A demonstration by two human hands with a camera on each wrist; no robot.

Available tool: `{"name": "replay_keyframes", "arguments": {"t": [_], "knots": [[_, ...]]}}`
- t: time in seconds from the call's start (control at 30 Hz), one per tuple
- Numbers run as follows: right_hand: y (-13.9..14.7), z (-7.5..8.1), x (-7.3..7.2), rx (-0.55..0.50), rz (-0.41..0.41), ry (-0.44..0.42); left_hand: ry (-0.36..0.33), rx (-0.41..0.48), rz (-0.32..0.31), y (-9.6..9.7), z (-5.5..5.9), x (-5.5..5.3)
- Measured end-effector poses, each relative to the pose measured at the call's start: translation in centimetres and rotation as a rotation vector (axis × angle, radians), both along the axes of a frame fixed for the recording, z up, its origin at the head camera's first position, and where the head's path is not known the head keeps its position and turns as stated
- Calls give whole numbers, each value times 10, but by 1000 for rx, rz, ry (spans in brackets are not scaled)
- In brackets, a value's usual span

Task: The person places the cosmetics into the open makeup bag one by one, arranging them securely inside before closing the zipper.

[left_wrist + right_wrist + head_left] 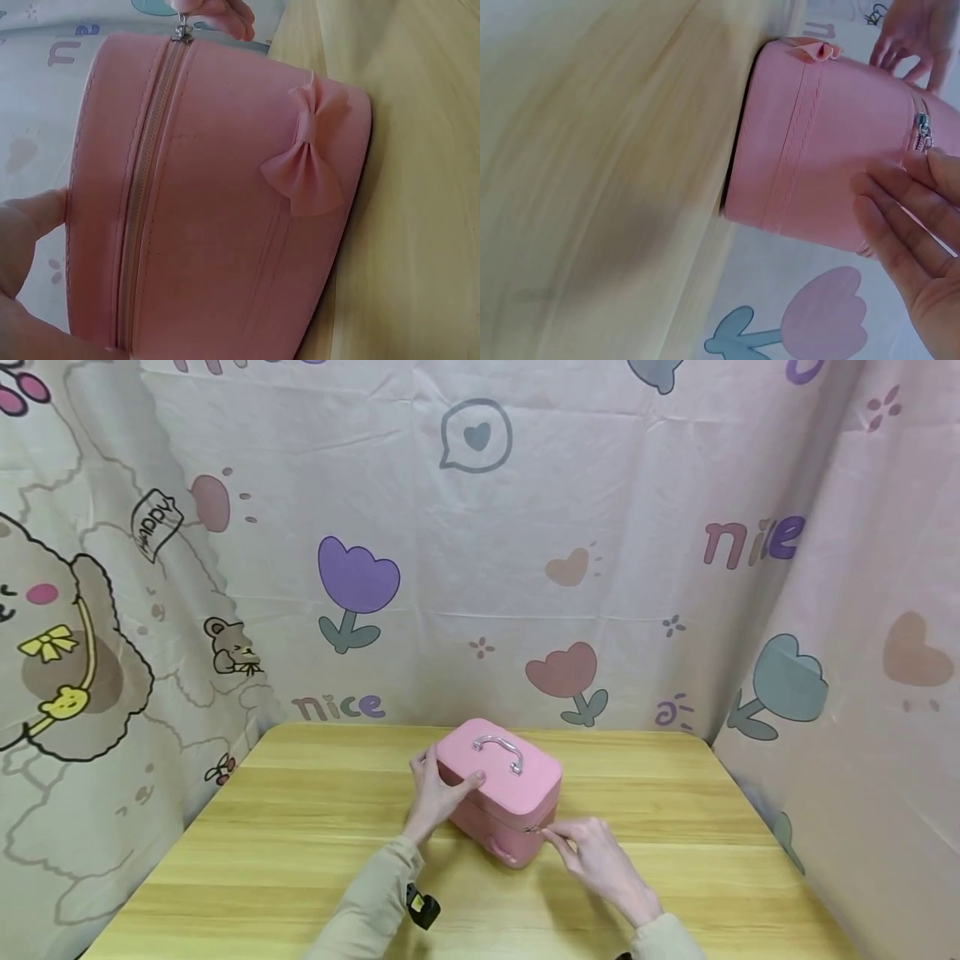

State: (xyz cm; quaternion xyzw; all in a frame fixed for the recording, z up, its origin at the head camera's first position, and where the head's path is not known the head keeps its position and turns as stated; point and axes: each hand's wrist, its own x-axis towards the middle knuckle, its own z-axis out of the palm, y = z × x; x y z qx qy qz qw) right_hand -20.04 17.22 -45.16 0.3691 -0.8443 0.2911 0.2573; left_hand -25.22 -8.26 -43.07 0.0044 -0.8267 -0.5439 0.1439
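Note:
A pink makeup case [517, 785] with a silver handle [498, 742] on its lid stands upright and angled on the table. My left hand [435, 793] grips its left end, thumb at the lid's edge and fingers round the corner. A zipper [142, 180] runs below the lid, and a pink bow [307, 150] decorates the front. At the near right corner, my right hand [596, 856] pinches the metal zipper pull [922, 135] between thumb and index finger. Its other fingers lie almost straight beside the case in the right wrist view.
The case rests on a wooden table [300, 827] with light yellow grain. Printed curtains [480, 527] hang behind the table and along both sides. A small black device [422, 907] is strapped at the left sleeve's cuff.

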Motion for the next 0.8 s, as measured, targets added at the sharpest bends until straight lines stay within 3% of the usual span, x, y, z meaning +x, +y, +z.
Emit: {"name": "replay_keyframes", "arguments": {"t": [0.17,0.3,0.43,0.57,0.7,0.8], "knots": [[-11,-2,-2,-15,62,58,6,90,-19,-5,-1,-5],[-21,-5,0,-17,58,71,46,145,-40,-7,-1,-7],[-30,-5,5,-5,6,55,104,24,-13,-3,3,-3],[-35,-5,7,4,-47,59,43,-96,-11,3,6,3],[-36,-5,9,18,-70,71,-39,-85,-81,6,7,6],[-38,-5,9,27,-73,78,-34,-65,-117,5,6,5]]}}
